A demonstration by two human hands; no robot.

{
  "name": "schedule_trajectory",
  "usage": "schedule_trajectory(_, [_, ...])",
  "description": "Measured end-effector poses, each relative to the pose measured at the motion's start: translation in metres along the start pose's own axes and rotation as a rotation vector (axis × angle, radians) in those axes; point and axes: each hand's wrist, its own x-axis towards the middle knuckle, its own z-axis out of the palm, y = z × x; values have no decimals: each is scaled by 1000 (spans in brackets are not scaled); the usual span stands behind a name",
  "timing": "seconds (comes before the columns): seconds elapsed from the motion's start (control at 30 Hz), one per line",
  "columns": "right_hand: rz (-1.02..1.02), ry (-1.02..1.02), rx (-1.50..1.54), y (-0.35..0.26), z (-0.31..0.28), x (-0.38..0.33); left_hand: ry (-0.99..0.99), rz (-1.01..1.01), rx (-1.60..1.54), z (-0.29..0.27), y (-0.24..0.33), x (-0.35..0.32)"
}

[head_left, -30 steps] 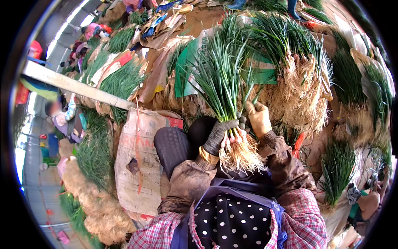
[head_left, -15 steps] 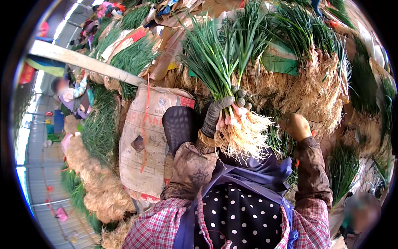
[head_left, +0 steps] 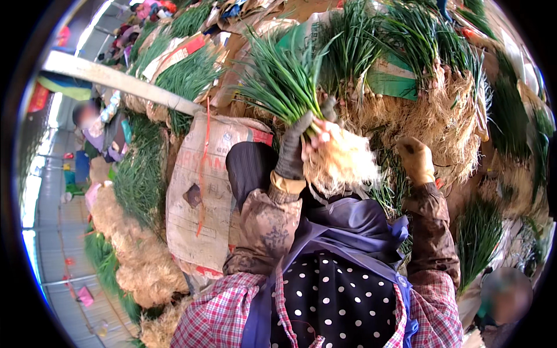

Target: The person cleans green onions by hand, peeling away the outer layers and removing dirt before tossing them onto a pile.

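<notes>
My left hand [head_left: 294, 152], in a dark grey glove with a tan cuff, is closed round a bunch of green garlic [head_left: 290, 87]. Its long green leaves point up and away from me. Pinkish bulbs and a pale tangle of roots [head_left: 342, 159], blurred by motion, hang over my lap. To the right, my right hand [head_left: 415, 161] wears a tan glove and has its fingers curled in, apart from the bunch. Whether anything small is inside them I cannot make out. Just beyond it lies a row of green garlic with thick roots [head_left: 441, 124].
A printed woven sack [head_left: 200, 232] lies to my left, near my knee. More green garlic piles [head_left: 139, 180] and root heaps [head_left: 136, 255] stretch along the left. A white beam [head_left: 122, 81] crosses at upper left. Other people [head_left: 96, 124] sit left and lower right.
My left hand has lifted the bunch a little up and away, and its roots have swung. My right hand has risen slightly, its fingers now more curled.
</notes>
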Motion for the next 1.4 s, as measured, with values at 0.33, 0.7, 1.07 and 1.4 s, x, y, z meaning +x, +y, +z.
schedule_trajectory(0.33, [-760,356,-74,-132,26,-34,-254,-256,-473,-26,-22,23])
schedule_trajectory(0.7, [-278,-627,1497,-95,78,-7,198,-14,216,28,2,-11])
schedule_trajectory(1.07, [-242,-356,833,-111,5,-48,862,451,1652,30,46,3])
schedule_trajectory(1.4, [-244,-524,749,-132,51,-14,363,401,738,28,8,4])
